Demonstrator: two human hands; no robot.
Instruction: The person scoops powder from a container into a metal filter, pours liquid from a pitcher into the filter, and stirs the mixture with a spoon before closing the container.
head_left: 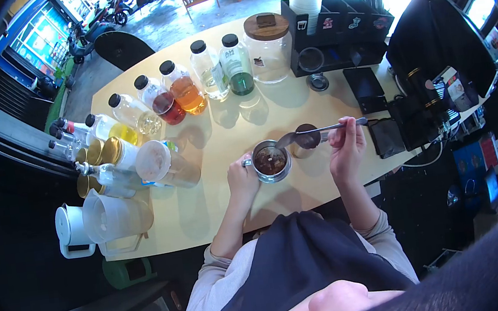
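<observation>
My left hand [242, 178] is closed round the handle of a metal mug [274, 178], which rests on the table. Inside the mug is a dark brown liquid [270, 161] with lighter foam or bits on top. A long-handled metal spoon [323, 128] is pinched in my right hand [347, 143], raised above the table. Its bowl hangs over the mug's right rim, apart from the liquid. Just right of the mug stands a glass [307, 138] with dark brown contents, partly covered by the spoon.
Bottles of coloured syrup [188, 95] line the table's far left, beside a wooden-lidded jar [267, 49]. Plastic pitchers [118, 216] and a tub [167, 168] stand at left. A black organizer [336, 35], a dark tablet [364, 88] and a monitor [439, 41] occupy the right.
</observation>
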